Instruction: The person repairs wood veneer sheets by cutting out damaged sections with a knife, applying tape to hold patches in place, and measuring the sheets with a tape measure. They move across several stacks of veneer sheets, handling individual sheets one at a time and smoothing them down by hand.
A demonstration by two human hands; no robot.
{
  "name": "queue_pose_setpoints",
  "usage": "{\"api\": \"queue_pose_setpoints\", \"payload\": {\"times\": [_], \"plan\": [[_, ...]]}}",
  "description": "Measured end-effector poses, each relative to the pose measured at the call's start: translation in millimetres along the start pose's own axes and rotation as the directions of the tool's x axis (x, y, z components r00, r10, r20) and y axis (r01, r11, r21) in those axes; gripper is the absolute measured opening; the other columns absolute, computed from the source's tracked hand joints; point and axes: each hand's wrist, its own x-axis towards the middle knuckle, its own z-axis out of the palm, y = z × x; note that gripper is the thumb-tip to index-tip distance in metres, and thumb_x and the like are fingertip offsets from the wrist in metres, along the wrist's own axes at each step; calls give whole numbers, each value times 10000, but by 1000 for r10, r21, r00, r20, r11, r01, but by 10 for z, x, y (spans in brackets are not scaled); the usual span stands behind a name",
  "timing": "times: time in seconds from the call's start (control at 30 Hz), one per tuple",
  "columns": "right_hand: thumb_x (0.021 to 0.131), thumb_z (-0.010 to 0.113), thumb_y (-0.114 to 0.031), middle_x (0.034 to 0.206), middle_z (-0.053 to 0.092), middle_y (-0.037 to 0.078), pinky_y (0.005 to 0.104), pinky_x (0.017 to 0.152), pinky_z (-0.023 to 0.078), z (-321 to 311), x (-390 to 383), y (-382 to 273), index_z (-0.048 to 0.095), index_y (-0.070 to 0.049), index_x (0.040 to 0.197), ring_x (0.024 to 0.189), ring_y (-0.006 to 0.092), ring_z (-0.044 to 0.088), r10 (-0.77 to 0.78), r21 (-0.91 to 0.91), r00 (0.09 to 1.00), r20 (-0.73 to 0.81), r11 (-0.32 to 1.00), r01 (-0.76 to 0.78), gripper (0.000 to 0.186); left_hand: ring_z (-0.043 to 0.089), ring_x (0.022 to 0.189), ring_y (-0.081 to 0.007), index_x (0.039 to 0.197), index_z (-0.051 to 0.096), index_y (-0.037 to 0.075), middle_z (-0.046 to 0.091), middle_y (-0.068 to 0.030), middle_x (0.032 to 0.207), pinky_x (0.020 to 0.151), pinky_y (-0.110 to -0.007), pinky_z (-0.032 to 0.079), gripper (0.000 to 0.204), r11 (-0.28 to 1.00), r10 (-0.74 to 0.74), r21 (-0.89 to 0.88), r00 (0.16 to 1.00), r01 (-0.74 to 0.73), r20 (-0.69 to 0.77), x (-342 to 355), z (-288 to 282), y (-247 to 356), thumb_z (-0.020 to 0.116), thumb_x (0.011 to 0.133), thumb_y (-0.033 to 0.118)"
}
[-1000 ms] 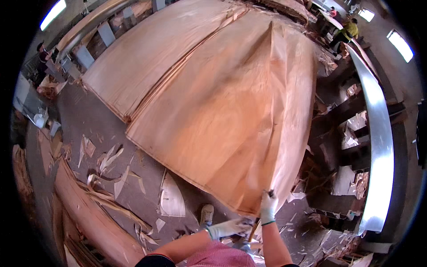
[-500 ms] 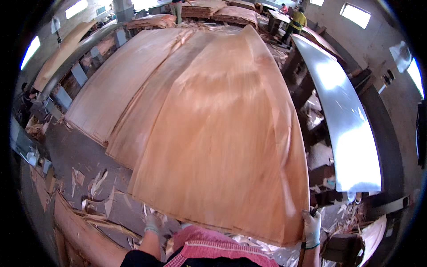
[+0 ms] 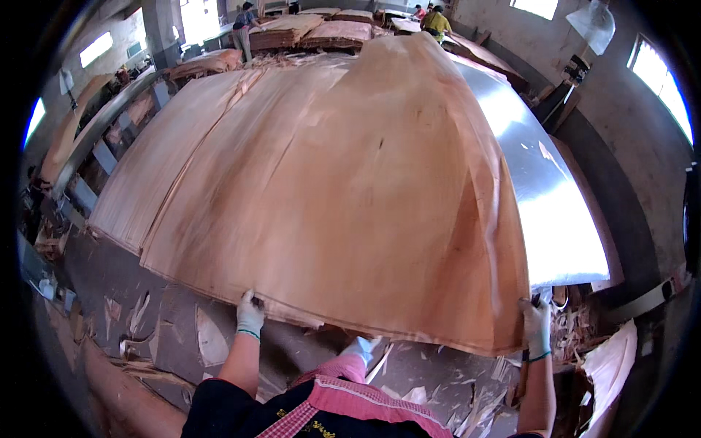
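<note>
A broad, thin orange-brown wood veneer sheet (image 3: 365,219) spreads before me, its right side lifted and creased in a long fold. My left hand (image 3: 250,314), in a white glove with a green cuff edge, is closed at the sheet's near edge. My right hand (image 3: 537,327), gloved alike, grips the near right corner. A small dark thing shows at the fingers of each hand; I cannot make out what it is. Under the sheet's left part lies more veneer (image 3: 161,160), paler, with a raised seam along it.
On the right, a shiny metal-topped table (image 3: 566,233) runs alongside, partly covered by the sheet. Veneer scraps (image 3: 212,336) litter the floor. A curved veneer piece (image 3: 610,372) stands at lower right. Far back, veneer stacks (image 3: 336,33) and people (image 3: 436,23) at work are visible.
My left hand has come up from below the sheet to its near edge. The sheet's right part has swung right over the metal table. My right hand has moved slightly up and right, still gripping.
</note>
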Motion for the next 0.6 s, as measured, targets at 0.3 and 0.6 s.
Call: {"api": "queue_pose_setpoints", "payload": {"times": [0.3, 0.6], "plan": [[843, 648, -81, 682, 544, -43, 261, 535, 362, -1720, 2192, 319, 617, 3, 779, 615, 63, 443, -21, -296, 991, -135, 955, -20, 110, 600, 766, -132, 932, 646, 110, 645, -3, 872, 691, -285, 509, 71, 988, 136, 76, 991, -136, 5, 107, 2560, -1912, 676, 879, 147], [819, 651, -80, 635, 507, -19, 303, 516, 362, -3341, 3455, 803, 573, 5, 724, 590, 93, 423, -167, -553, 974, -156, 831, 54, 149, 602, 906, -135, 1063, 633, 93, 644, -11, 1035, 746, -323, 528, 164, 968, 173, 144, 961, -206, 217, -1447, 3959, -3072, 644, 913, 158]]}}
